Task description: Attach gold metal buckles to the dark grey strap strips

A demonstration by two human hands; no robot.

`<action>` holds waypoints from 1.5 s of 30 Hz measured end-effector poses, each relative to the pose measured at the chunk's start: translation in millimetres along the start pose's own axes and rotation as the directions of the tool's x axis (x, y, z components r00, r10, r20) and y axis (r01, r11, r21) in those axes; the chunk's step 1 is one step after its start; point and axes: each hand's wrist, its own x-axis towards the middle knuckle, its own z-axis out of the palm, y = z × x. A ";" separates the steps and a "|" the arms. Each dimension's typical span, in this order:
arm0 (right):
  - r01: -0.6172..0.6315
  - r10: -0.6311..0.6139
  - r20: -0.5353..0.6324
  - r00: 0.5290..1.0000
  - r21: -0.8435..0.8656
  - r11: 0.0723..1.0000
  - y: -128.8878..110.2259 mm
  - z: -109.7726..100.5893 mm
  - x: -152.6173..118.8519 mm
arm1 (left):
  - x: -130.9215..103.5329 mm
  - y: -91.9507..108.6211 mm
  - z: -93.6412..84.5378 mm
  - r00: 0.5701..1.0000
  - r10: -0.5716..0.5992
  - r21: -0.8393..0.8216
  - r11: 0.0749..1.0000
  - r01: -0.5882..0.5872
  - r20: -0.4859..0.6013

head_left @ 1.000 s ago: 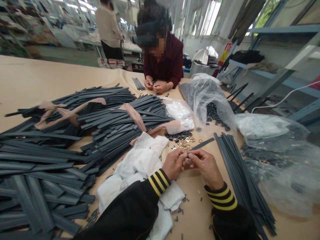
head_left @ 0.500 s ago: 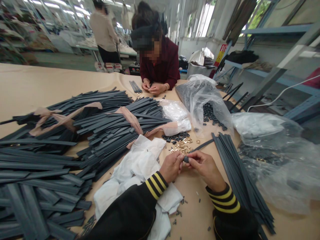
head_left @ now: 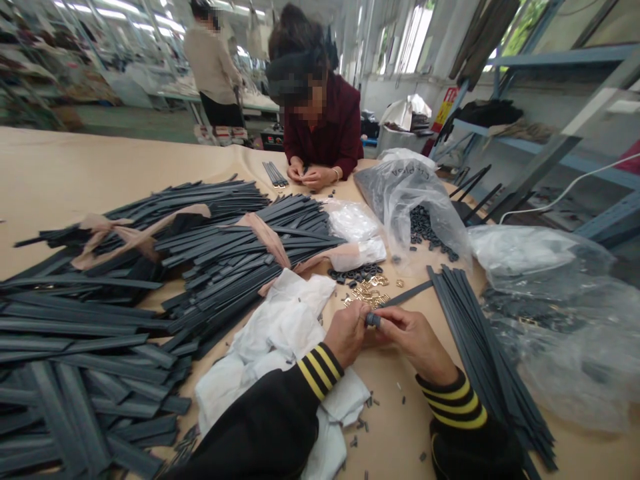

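Fingers [head_left: 400, 321] partly hide small dark piece [head_left: 373, 320], perhaps loop; strap pile [head_left: 75, 400] cut at left edge.

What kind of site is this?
Probably a factory or workshop floor: bundles of dark strips, a pile of gold-coloured buckles, and a co-worker handling small parts at the same big table.

On the desk [head_left: 387, 430] I saw strap piles [head_left: 230, 260] left, strap stack [head_left: 483, 347] right, cloth [head_left: 280, 323] and buckles [head_left: 367, 292] between, bag [head_left: 565, 353] farther right.
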 end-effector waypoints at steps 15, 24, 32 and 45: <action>0.017 -0.018 -0.003 1.000 -0.081 0.997 11.3 9.3 5.1 | -2.6 4.9 -1.8 0.990 0.030 0.042 0.998 -0.036 0.139; 0.162 -0.185 -0.044 0.982 -0.323 0.933 3.1 -5.1 1.7 | -2.0 8.0 2.5 0.937 -0.088 -0.506 0.823 0.260 0.338; 0.295 -0.417 -0.056 0.907 -0.621 0.726 -10.3 -10.7 -3.5 | 2.3 0.2 -0.2 0.912 -0.158 -0.646 0.661 0.382 0.378; 0.266 -0.145 0.227 0.963 -0.878 0.397 -11.8 -45.9 -12.3 | 4.0 -5.1 -15.1 0.802 -0.103 -0.616 0.586 0.527 0.588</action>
